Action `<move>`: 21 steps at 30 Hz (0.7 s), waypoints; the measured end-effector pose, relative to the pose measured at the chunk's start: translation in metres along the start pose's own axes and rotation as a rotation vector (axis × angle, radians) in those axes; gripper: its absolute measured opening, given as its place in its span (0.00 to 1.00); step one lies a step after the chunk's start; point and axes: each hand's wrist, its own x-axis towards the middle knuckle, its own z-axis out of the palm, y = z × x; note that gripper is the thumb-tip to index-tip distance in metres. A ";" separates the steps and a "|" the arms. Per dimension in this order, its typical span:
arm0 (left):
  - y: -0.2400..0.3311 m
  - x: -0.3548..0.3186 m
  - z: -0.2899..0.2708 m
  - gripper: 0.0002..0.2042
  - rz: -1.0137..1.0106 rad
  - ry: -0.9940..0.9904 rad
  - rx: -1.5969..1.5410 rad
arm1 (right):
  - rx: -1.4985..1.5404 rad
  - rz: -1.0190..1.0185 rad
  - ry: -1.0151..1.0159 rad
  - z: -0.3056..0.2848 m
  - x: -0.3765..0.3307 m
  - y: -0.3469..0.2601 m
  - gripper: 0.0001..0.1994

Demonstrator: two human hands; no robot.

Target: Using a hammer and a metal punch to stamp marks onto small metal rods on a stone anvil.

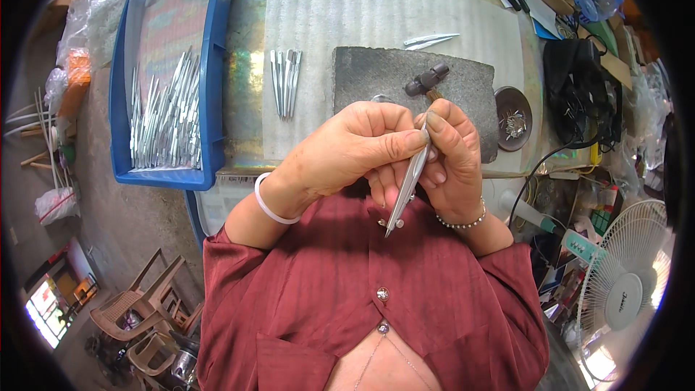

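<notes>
The fingers of the left hand [362, 141] and right hand [457, 152] pinched a slim, smooth metal tool [407, 187] between them by its upper end, the tapered tip toward the maroon shirt [326, 282]. Beyond, a hammer [427, 81] lay on a rough grey block [360, 72]. Dark lettering marked a white fan [624, 297].

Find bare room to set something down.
The foam sheet is bare beyond the row of pointed metal pieces; the blue tray is bare beyond its heap. Crowded: the stone slab, with hammer on it, dish of small parts alongside, left hand and right hand partly hiding its near edge.
</notes>
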 end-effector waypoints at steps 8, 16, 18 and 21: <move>0.001 0.000 -0.001 0.13 0.004 -0.028 0.054 | -0.055 -0.076 0.002 0.001 -0.002 0.004 0.07; 0.004 0.001 0.000 0.12 -0.001 -0.055 0.065 | -0.124 -0.168 -0.008 0.000 -0.004 0.006 0.07; 0.003 0.002 -0.001 0.12 0.000 -0.053 0.056 | -0.124 -0.165 -0.003 0.000 -0.003 0.007 0.07; 0.000 0.003 -0.004 0.12 0.003 -0.055 0.030 | -0.123 -0.152 -0.005 -0.001 -0.001 0.008 0.08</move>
